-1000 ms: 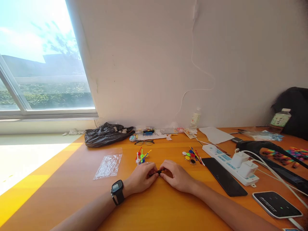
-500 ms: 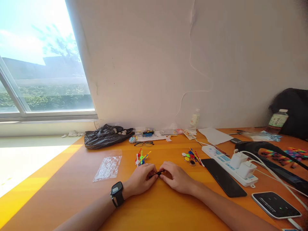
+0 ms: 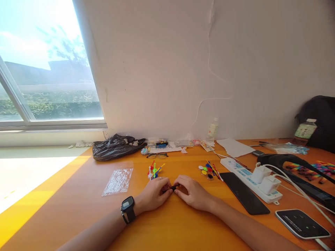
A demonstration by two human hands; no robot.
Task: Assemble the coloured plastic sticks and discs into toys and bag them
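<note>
Both my hands rest on the orange table [image 3: 78, 195], fingertips meeting at a small black piece [image 3: 173, 188]. My left hand [image 3: 154, 193], with a black watch [image 3: 127, 208] on its wrist, pinches the piece from the left. My right hand [image 3: 192, 192] pinches it from the right. Just behind my left hand stands a small build of coloured sticks and discs [image 3: 154, 170]. Loose coloured discs and sticks [image 3: 208, 169] lie behind my right hand.
A clear plastic bag [image 3: 118, 180] lies to the left, a black bag [image 3: 115, 146] and glasses [image 3: 157, 155] further back. At the right are a black phone [image 3: 244, 192], a white power strip [image 3: 251, 177] with chargers, a second phone [image 3: 302, 223] and bottles.
</note>
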